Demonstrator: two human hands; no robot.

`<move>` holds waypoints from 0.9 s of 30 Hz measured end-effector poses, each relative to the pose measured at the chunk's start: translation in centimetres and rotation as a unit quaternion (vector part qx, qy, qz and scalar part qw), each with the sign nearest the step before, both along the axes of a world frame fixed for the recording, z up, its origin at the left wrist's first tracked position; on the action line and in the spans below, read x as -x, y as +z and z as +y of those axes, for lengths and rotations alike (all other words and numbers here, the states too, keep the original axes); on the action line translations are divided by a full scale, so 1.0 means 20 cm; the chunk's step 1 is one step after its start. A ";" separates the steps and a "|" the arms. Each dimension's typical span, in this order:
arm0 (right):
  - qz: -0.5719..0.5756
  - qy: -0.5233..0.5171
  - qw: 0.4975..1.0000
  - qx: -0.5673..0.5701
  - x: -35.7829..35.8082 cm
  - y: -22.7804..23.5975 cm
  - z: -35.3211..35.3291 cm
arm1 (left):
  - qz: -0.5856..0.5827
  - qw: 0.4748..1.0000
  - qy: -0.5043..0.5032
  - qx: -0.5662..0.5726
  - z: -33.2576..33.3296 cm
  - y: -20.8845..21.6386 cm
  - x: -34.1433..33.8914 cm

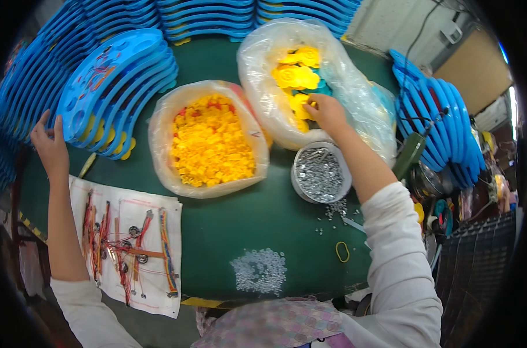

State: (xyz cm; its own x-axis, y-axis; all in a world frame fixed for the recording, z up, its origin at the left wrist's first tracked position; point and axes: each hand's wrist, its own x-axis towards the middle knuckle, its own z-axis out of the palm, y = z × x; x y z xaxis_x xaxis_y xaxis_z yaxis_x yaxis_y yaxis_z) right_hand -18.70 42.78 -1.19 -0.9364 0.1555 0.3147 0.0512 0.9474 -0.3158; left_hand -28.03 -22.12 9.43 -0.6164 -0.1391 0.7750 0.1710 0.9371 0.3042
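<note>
Head view: right hand [326,111] is inside the clear bag [356,87] at upper centre, fingers curled round a yellow disc [301,104]; grip looks closed on it, though the plastic glare makes it hard to be sure. More yellow discs [298,72] sit just above in the same bag. Left hand [50,145] is at the left edge, fingers spread open and touching the leaning stack of blue trays [121,87], not gripping anything. Between the hands, a second bag [208,142] holds small yellow parts. A round tin of screws [320,174] stands just below the right wrist, loose screws [333,210] spilled beside it. Lower left: white sheet [153,255] with wire harnesses [121,246]. Lower centre on the green table [234,226]: pile of clear washers [259,269], with a yellow rubber band [342,251] to its right.
</note>
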 end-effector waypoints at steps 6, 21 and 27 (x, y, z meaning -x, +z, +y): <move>0.058 -0.132 0.977 0.157 -0.03 0.15 -0.02 | -0.071 0.907 -0.415 -0.013 0.96 0.12 -0.54; 0.204 -0.004 0.974 0.096 0.00 0.05 0.01 | -0.176 0.836 -0.481 0.197 0.87 -0.31 -1.41; 0.101 -0.052 0.987 -0.114 0.24 -0.06 0.20 | -0.395 0.840 -0.339 0.154 0.78 -0.62 -1.82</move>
State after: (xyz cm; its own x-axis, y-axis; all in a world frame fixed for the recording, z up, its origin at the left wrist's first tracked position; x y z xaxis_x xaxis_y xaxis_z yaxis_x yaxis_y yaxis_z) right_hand -23.47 46.69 -2.40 -0.8336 0.1516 0.5312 0.1102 0.9879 -0.1090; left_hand 8.42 -6.52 -2.91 -0.8116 0.5838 0.0217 0.5563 0.7608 0.3344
